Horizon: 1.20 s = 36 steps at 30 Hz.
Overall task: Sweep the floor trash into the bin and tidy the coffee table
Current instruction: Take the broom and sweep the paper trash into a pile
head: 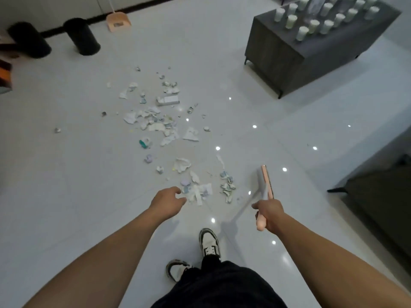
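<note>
Torn paper scraps and small wrappers (155, 123) lie scattered across the glossy white floor, with a nearer clump (200, 192) just ahead of my hands. My right hand (268, 213) grips the pink handle of a broom (265, 181), whose head rests on the floor to the right of the near clump. My left hand (168, 201) hangs empty with fingers loosely curled, just left of that clump. A peach dustpan (117, 22) leans by the far wall. Two black cylindrical bins (83, 37) stand at the far left. The dark coffee table (289, 47) holds several white cups.
A dark sofa edge (382, 196) runs along the right side. Orange and dark items (5, 74) sit at the left edge. My two sneakers (209, 243) stand on the tiles below my hands. Ceiling lights reflect on the floor.
</note>
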Each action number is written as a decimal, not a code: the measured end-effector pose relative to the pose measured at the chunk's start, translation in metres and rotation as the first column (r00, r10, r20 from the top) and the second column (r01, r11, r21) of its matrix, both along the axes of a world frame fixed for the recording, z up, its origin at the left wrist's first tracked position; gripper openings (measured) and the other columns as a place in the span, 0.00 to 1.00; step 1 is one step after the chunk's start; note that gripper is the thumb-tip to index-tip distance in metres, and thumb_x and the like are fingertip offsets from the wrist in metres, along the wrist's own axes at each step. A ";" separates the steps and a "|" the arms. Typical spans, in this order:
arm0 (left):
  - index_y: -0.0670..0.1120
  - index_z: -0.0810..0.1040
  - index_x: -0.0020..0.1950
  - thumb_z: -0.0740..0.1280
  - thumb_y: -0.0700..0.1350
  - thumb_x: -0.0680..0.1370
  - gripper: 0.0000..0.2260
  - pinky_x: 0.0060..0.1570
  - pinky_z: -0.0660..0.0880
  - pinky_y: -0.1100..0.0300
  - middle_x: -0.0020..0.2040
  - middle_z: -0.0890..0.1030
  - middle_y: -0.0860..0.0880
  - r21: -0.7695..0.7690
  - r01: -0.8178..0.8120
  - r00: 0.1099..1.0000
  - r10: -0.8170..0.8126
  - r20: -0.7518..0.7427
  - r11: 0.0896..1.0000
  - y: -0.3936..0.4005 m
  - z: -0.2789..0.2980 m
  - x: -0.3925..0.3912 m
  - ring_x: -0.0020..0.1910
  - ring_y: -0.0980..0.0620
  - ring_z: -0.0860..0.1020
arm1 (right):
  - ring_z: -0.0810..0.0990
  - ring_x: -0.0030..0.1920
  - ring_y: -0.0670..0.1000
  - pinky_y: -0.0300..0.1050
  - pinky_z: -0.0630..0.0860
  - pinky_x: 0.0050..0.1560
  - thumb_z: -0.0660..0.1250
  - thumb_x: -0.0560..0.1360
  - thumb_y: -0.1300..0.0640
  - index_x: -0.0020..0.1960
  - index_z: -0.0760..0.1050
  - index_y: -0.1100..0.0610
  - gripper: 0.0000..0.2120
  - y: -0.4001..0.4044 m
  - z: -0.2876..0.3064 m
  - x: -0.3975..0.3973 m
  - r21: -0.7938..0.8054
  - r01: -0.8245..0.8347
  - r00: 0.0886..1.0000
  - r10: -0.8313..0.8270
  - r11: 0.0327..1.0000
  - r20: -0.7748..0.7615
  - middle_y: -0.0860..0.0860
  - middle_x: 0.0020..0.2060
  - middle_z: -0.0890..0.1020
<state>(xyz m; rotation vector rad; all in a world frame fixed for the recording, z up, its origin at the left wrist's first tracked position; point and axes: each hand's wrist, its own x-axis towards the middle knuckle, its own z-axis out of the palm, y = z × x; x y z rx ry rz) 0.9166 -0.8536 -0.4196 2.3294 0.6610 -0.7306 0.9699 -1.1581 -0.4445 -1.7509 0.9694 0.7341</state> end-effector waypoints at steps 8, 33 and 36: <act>0.51 0.74 0.68 0.66 0.56 0.77 0.21 0.59 0.74 0.55 0.66 0.76 0.47 0.009 0.191 0.977 -0.189 -0.096 0.982 -0.026 -0.015 0.006 0.60 0.48 0.76 | 0.66 0.25 0.53 0.37 0.68 0.19 0.58 0.75 0.75 0.36 0.64 0.62 0.13 -0.001 -0.025 -0.040 0.225 0.232 0.962 -0.188 0.946 -0.200 0.57 0.31 0.67; 0.51 0.73 0.69 0.66 0.55 0.78 0.21 0.59 0.73 0.56 0.67 0.75 0.48 0.068 0.068 0.998 -0.067 -0.009 0.995 0.032 0.011 0.016 0.62 0.48 0.75 | 0.70 0.17 0.50 0.35 0.68 0.19 0.57 0.77 0.71 0.37 0.63 0.60 0.12 0.108 -0.014 0.002 0.295 0.184 0.978 -0.146 0.938 -0.146 0.56 0.31 0.67; 0.50 0.73 0.70 0.66 0.54 0.78 0.21 0.60 0.71 0.56 0.68 0.74 0.47 0.046 0.053 0.999 -0.052 -0.016 0.998 0.060 0.006 0.002 0.63 0.48 0.75 | 0.70 0.14 0.49 0.34 0.67 0.18 0.54 0.77 0.69 0.40 0.63 0.60 0.10 0.152 -0.016 -0.015 0.337 0.285 0.945 -0.204 0.897 -0.255 0.55 0.34 0.67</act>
